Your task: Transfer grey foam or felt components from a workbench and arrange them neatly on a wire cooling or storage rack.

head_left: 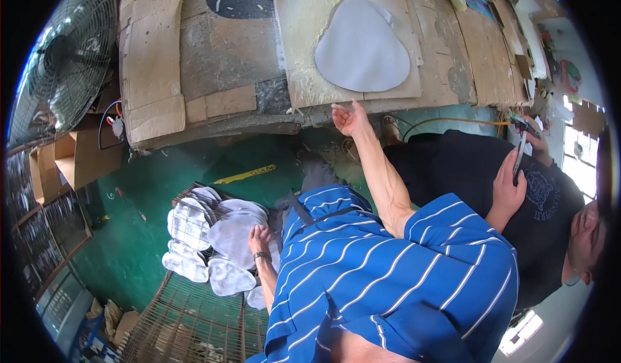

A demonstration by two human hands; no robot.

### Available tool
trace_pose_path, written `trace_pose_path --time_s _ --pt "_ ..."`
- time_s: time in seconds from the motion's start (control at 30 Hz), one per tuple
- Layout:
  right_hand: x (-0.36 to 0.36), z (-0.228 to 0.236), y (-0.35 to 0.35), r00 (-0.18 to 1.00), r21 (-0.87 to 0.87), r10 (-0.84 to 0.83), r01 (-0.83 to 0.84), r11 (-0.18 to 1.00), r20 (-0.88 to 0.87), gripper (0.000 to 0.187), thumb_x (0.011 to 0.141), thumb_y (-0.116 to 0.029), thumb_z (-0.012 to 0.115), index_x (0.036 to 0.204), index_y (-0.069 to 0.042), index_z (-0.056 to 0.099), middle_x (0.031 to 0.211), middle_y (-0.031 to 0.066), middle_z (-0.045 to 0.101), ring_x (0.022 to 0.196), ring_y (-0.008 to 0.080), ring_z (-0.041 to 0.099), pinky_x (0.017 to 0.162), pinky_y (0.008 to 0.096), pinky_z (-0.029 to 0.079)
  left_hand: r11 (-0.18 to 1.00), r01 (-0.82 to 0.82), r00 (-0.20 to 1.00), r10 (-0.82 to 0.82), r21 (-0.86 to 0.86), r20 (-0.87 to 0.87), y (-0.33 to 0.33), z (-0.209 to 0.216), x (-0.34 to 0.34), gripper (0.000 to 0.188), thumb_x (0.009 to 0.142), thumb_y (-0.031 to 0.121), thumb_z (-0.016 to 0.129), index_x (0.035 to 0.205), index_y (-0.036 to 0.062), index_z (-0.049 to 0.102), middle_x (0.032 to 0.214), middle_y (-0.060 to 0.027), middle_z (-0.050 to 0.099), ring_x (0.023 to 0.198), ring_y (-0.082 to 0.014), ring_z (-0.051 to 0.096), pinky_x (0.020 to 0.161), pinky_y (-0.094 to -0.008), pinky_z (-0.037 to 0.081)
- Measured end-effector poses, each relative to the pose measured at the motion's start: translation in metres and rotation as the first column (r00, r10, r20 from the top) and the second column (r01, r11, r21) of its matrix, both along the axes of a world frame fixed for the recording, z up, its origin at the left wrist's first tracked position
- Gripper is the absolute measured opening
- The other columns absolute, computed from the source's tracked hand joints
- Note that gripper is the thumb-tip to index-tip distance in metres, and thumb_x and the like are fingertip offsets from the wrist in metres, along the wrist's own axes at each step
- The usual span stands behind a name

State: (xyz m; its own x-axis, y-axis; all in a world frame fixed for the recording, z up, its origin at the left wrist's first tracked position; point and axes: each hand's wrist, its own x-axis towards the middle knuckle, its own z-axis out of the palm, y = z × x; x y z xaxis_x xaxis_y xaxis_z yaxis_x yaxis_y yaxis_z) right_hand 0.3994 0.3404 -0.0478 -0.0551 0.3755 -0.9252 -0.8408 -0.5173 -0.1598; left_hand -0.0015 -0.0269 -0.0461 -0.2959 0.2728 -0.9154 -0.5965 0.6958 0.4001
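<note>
1. There on the table (pixel 233 65) lies the grey pad (pixel 363 49), flat and rounded, broad toward the near edge, resting on a smeared cardboard sheet (pixel 301 52).

2. Look at the right hand (pixel 350 120): palm turned up, fingers loosely spread, nothing in the grasp, just off the table's front edge and a little short of the pad.

3. Down on the left, the left hand (pixel 259 240) is at the stacked pads (pixel 234 233) on the wire rack (pixel 187 318). Is it pinching one? I can't tell from here; the fingertips are lost against the pale surfaces.

4. How would these handle? Light, I'd judge, thin and fairly bendy, apt to sag if lifted from one corner. The smooth face may slide a little; breakage looks unlikely.

5. Best hold, to my eye: opposite rims of the grey pad, thumbs above, fingers beneath, keeping the broad face untouched. The smears around it could be sticky, so its underside might cling.

6. And over on the right, a co-worker (pixel 446 169) in black holds a slim tool (pixel 520 154).
</note>
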Motion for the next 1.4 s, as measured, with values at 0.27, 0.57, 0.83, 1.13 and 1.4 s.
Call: trace_pose_path --time_s 0.27,0.57,0.83,1.13,1.4 --pt "0.017 0.007 -0.018 0.958 -0.157 0.111 -0.071 0.985 0.263 0.052 0.1 -0.05 0.039 0.101 -0.001 0.059 0.096 0.0152 0.071 0.081 0.0274 0.07 0.067 0.0427 0.058 0.984 -0.176 0.984 0.175 -0.025 -0.015 -0.035 -0.007 0.017 0.055 0.094 0.028 0.064 0.14 0.0064 0.042 0.122 -0.0184 0.062 0.103 -0.0322 0.066 0.075 -0.0374 0.056" --pt "-0.042 0.046 -0.036 0.433 0.092 0.79 -0.894 0.439 0.435 0.05 0.096 -0.041 0.053 0.13 -0.005 0.051 0.12 0.0169 0.065 0.101 0.0258 0.065 0.086 0.0375 0.054 0.905 -0.416 0.902 0.423 0.093 -0.086 -0.063 -0.01 0.052 0.01 0.093 0.02 0.062 0.091 0.0109 0.063 0.074 0.0019 0.062 0.051 -0.0081 0.052 0.042 -0.0201 0.036" --pt "-0.229 0.131 -0.018 -0.028 0.228 0.802 -0.952 -0.203 0.596 0.038 0.092 -0.024 0.067 0.125 -0.007 0.055 0.101 0.0089 0.069 0.079 0.0167 0.067 0.061 0.0242 0.054 0.796 -0.591 0.755 0.604 0.132 -0.255 -0.082 -0.026 0.048 0.038 0.091 0.025 0.066 0.122 0.005 0.058 0.093 -0.0039 0.067 0.075 -0.0135 0.064 0.054 -0.0256 0.047" --pt "-0.378 0.269 -0.101 -0.379 0.994 0.922 -0.045 -0.098 0.074 0.061 0.085 -0.058 0.066 0.114 -0.004 0.066 0.111 0.0236 0.065 0.102 0.0337 0.063 0.077 0.0377 0.056 0.635 -0.769 0.638 0.77 0.078 0.017 -0.175 -0.076 0.099 0.032 0.094 0.022 0.059 0.123 0.0089 0.055 0.097 -0.0051 0.065 0.078 -0.0185 0.066 0.056 -0.0306 0.051" --pt "-0.351 0.284 -0.08 -0.275 0.993 0.961 0.116 0.021 0.012 0.062 0.082 -0.057 0.068 0.111 -0.002 0.064 0.109 0.0232 0.065 0.098 0.0332 0.066 0.071 0.0391 0.058 0.768 -0.629 0.774 0.632 -0.122 -0.011 -0.164 -0.051 0.096 0.04 0.095 0.028 0.058 0.13 0.0089 0.053 0.114 -0.0115 0.065 0.095 -0.026 0.067 0.069 -0.0409 0.058"
